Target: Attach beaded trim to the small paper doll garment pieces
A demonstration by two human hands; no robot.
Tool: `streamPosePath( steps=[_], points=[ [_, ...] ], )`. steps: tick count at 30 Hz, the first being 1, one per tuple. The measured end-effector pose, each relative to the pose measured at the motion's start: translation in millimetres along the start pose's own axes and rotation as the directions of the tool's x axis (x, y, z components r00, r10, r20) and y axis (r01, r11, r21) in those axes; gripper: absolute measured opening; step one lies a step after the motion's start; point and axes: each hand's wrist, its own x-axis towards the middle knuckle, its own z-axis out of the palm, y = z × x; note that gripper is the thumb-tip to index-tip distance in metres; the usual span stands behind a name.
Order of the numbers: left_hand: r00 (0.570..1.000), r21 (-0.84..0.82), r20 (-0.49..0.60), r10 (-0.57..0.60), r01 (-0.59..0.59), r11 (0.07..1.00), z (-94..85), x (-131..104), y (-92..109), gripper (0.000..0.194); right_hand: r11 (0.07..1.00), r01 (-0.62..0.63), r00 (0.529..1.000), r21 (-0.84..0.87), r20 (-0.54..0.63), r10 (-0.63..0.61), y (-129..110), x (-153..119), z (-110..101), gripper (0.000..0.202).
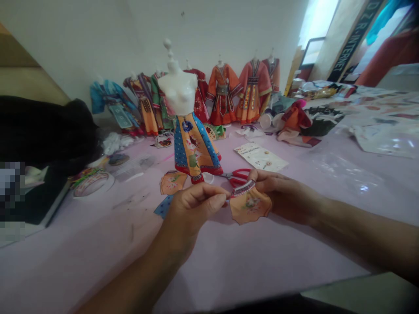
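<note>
My right hand [281, 192] grips the right side of a small orange fabric piece [250, 205] with a flower print and a red and white trimmed upper edge. At its left edge, the thumb and fingers of my left hand [203, 203] are pinched together; what lies between them is too small to name. Behind my hands stands a white mannequin [179, 91] in a blue and orange skirt with red trim [196, 148]. Another orange piece [172, 182] and a blue starred piece [164, 206] lie left of my left hand. Red-handled scissors [240, 175] are partly hidden behind my right hand.
Several dressed mannequins, one in orange and red [222, 93], line the wall. A white card [261, 156] lies beyond my right hand. Tape rolls [93, 185] and a black cloth [46, 131] are at left; plastic wrap [353, 174] and fabric scraps [296, 124] at right.
</note>
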Motion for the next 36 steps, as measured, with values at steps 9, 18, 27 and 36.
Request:
streamPosePath(
  steps=[9, 18, 27, 36],
  points=[
    [1.000, 0.020, 0.026, 0.002, -0.002, 1.000, 5.3, -6, 8, 0.007, 1.000, 0.006, 1.000, 0.007, -0.018, -0.006, 3, 1, -2, 0.010],
    [1.000, 0.055, 0.019, 0.005, -0.006, 0.998, 6.0, -6, 10, 0.013, 0.999, 0.015, 1.000, 0.043, -0.005, -0.015, 4, 2, -4, 0.009],
    [1.000, 0.100, -0.014, 0.010, -0.009, 0.995, 11.4, -6, 9, 0.016, 1.000, 0.024, 0.998, 0.016, 0.064, -0.025, 9, 1, -2, 0.007],
    [0.999, 0.139, -0.026, 0.018, -0.014, 0.990, 9.8, -2, 8, 0.017, 1.000, 0.022, 0.998, 0.020, 0.065, -0.023, 8, 1, -1, 0.008]
  ],
)
